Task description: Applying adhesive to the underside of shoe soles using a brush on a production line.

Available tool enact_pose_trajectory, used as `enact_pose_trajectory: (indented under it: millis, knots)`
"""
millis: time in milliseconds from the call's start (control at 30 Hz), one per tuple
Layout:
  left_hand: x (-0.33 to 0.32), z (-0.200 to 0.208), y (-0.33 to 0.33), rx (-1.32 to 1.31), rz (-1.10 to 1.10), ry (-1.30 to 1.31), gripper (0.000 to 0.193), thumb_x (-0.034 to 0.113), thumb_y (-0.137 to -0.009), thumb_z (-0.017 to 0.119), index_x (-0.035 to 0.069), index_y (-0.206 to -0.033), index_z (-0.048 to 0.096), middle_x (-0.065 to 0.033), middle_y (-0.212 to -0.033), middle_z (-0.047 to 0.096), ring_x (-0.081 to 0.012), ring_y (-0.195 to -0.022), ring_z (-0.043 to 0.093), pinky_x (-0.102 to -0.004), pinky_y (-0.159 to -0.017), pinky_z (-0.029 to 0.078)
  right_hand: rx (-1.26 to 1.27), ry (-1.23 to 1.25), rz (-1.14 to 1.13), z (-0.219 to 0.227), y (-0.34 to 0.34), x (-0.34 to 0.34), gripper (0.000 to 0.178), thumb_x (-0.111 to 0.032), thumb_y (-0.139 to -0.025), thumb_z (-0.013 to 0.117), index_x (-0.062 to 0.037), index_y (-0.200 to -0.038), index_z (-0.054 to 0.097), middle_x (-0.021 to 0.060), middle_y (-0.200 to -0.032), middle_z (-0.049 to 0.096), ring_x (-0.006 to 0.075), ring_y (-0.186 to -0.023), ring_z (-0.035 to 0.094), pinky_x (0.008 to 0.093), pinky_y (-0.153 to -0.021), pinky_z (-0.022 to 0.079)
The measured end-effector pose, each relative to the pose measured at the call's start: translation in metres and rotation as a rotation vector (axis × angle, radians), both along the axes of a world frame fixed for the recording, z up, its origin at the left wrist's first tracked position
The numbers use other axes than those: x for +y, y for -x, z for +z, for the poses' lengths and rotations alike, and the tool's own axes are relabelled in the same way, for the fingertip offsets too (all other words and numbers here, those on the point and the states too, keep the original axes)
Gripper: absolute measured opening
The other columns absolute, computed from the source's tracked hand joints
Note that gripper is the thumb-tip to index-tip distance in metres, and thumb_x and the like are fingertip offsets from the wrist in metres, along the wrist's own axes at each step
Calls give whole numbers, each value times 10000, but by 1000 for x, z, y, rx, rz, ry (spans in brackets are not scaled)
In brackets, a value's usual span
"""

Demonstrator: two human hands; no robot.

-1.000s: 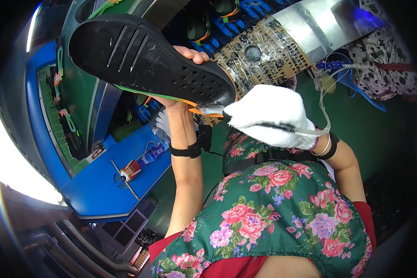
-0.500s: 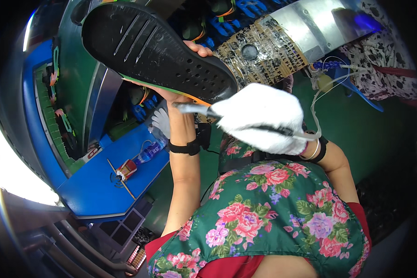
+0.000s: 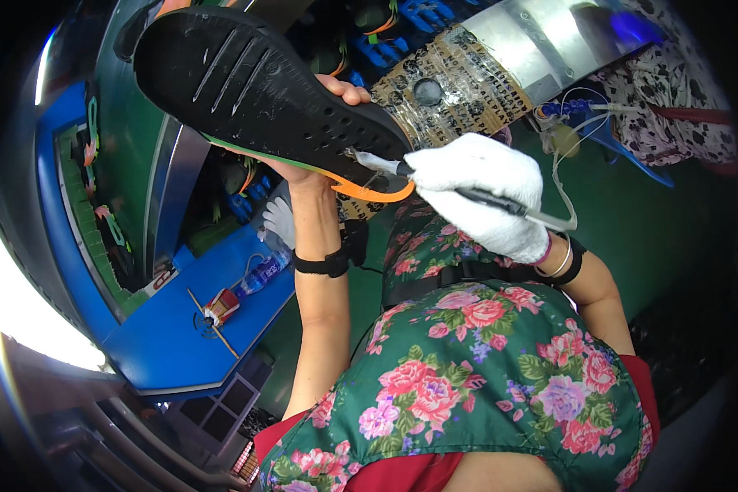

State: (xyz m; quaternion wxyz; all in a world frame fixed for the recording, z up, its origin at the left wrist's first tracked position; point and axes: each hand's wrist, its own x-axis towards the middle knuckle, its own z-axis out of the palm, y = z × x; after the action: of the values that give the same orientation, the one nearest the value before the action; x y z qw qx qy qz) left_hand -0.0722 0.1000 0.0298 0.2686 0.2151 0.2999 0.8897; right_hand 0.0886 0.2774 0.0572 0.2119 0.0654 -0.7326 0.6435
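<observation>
A large black shoe sole [image 3: 262,90], grooved at the heel and dotted with small holes toward the toe, is tilted up before me. A green and orange strip [image 3: 377,195] runs along its near edge. My bare left hand [image 3: 346,90] is closed around it from beneath; fingertips show at the far edge, and the palm is partly hidden. In a white knit glove, my right hand [image 3: 480,193] grips a slim brush [image 3: 375,161] by its dark handle. The brush's tip rests on the toe part of the sole. A clear tube [image 3: 553,221] trails from the handle's back end.
A blue bench [image 3: 160,344] at left carries a plastic bottle [image 3: 262,275], a red-and-white container [image 3: 221,306] and a thin stick. Beyond, a conveyor [image 3: 107,205] holds shoe parts. A tape-wrapped cardboard piece [image 3: 459,90] covers part of a metal surface at upper right.
The brush has moved from beside the sole's near edge onto its toe part. The sole has shifted slightly left, and more of the orange strip shows.
</observation>
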Motion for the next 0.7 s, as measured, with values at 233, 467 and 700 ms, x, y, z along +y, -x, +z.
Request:
enact_pose_trajectory:
  millis: [233,467,700]
  knots:
    - [2,3,-2,40,-53,67,920,818,-919,462,-60,-1146,615,-142,-1032,636,-278,-967,639,-479,-967,510,-66,285,249,-6,-4,3,269,16,-785,803,-51,-1045,785,116,-991,779,262,-818,737,340,-718,585]
    - [-3,0,4,-5,-147,90,1009,891,-879,421,-60,-1168,600,-166,-1029,626,-295,-943,634,-492,-925,513,226,-204,187,-3,-5,9,276,-52,-781,813,-103,-1051,792,88,-1042,784,253,-843,738,347,-725,585]
    - [-9,0,7,-23,-285,111,1100,948,-842,322,-36,-1264,577,-192,-1032,639,-317,-916,649,-498,-893,532,236,-201,211,-9,3,6,265,-94,-795,815,-99,-1059,790,74,-1018,775,260,-786,716,353,-680,575]
